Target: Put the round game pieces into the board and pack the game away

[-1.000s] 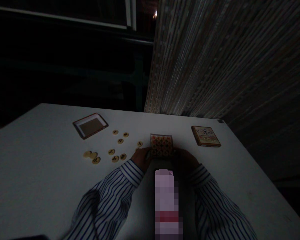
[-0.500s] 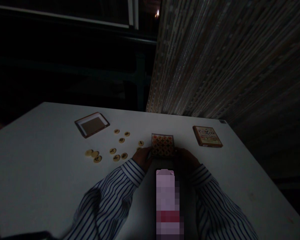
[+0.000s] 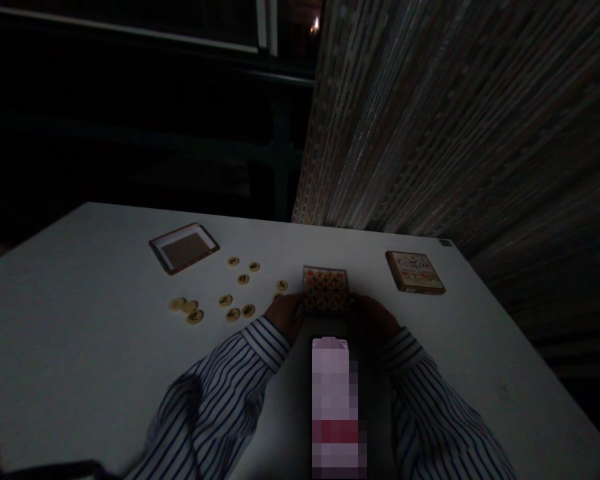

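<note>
A small open box point(image 3: 325, 269) filled with rows of round Chinese chess pieces point(image 3: 326, 289) sits in front of me. My left hand point(image 3: 286, 315) grips its left side, and my right hand point(image 3: 373, 316) grips its right side. Red characters show on the back row; the nearer rows are too dim to read. Left of the box, loose chess pieces point(image 3: 243, 279) lie scattered, several with dark characters. One loose piece point(image 3: 279, 295) is partly covered by my left hand. Two blank-faced pieces point(image 3: 178, 304) rest against each other farther left.
An open shallow box part point(image 3: 189, 248) lies at the back left of the white table point(image 3: 80, 347). A printed closed box point(image 3: 416, 272) is at the back right. Close to me is a lit phone point(image 3: 333, 400), its screen pixelated. A strand curtain point(image 3: 405, 120) hangs behind.
</note>
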Available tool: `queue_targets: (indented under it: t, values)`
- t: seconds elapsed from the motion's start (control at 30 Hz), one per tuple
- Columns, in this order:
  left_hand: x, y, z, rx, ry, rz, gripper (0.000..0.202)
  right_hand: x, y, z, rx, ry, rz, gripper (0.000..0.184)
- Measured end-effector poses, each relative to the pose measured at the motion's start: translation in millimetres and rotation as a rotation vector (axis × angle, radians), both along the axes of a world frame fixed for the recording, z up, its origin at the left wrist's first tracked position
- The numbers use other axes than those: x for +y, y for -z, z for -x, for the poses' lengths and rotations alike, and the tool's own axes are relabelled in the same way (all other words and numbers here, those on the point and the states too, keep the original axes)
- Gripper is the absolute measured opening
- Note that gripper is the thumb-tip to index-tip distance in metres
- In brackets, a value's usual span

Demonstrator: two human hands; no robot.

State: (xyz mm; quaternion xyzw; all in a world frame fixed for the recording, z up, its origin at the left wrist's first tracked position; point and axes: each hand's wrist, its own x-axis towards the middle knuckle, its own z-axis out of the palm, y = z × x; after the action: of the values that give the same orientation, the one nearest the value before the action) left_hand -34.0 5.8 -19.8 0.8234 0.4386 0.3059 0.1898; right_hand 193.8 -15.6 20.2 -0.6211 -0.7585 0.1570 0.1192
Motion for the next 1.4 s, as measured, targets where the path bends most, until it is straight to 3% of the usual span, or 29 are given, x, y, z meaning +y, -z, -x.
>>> queue_targets:
  t: [0.63, 0.8, 1.03, 1.13, 1.3, 1.4]
  values:
    - [-1, -7.3, 1, 0.021, 0.014, 0.035, 0.044, 2, 8.8, -8, -0.03, 0.004, 0.002, 0.048]
    - [-1, -11.6, 2, 0.028, 0.059, 0.031, 0.044, 3, 0.2, -5, -0.002, -0.056, 0.0, 0.042]
    - [-12, -17.2, -2, 0.037, -0.058, -0.033, 0.041, -6, -14.9, 4, 0.04, 0.024, -0.028, 0.044]
    - [-17, -29.0, 1, -0.011, -0.12, -0.048, 0.035, -9, -12.2, 2, 0.049, 0.115, -0.091, 0.048]
    - [-11, -55.6, 25, -0.218, -0.359, 0.005, 0.026, -12, -9.5, -7, 0.117, 0.076, -0.236, 0.042]
    - [3, -69.6, 47, -0.204, -0.468, 0.05, 0.029, -11, -12.7, -9, 0.136, 0.057, -0.307, 0.036]
